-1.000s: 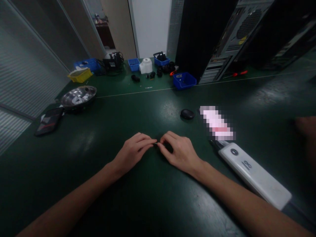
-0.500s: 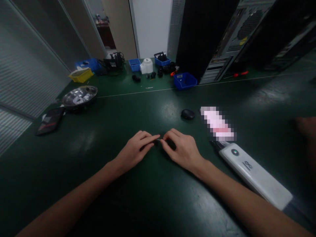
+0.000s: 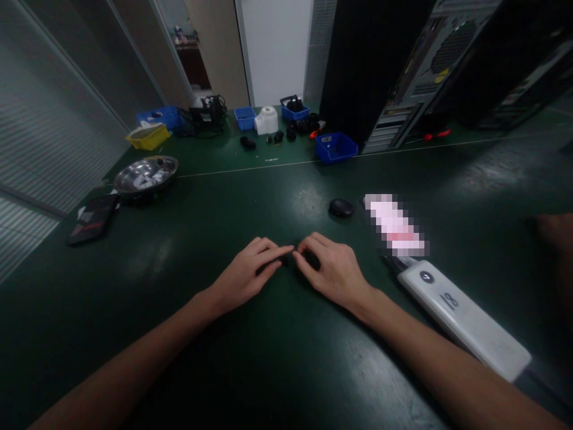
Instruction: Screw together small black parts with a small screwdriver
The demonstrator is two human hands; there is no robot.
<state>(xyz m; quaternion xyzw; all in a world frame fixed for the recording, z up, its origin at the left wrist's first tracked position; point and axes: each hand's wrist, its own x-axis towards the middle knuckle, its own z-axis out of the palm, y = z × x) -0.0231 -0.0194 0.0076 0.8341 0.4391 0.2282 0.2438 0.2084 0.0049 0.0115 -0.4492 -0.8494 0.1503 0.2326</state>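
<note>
A person's two bare hands meet low over a smooth, dark green bench (image 3: pixel 233 209), its hard surface catching dull patches of light. The left hand (image 3: pixel 250 267) lies with its index finger stretched straight toward the other and its thumb below; a small dark piece (image 3: pixel 283 261) shows just beside the thumb tip, between the two hands, too small for its material or shape to be told, and whether the fingers grip it cannot be told either. The right hand (image 3: pixel 329 261) is curled into a ring, thumb and fingertips drawn close together; whether anything is pinched there cannot be seen. Beyond the right hand sits a rounded black oval object (image 3: pixel 341 208), near a pixelated flat slab (image 3: pixel 394 226) and a long white casing (image 3: pixel 468 322) with softened corners, a round dark button and a handwritten "18". At left, a shiny round metal bowl (image 3: pixel 129 172) holds crumpled white scraps (image 3: pixel 154 178), beside a flat black pouch (image 3: pixel 95 218). Toward the back stand a yellow plastic bin (image 3: pixel 150 141), a deep blue bin (image 3: pixel 336 154) and a domed, slotted white housing (image 3: pixel 267 122). Another person's hand (image 3: pixel 555 230), blurred, rests at the right edge.
</note>
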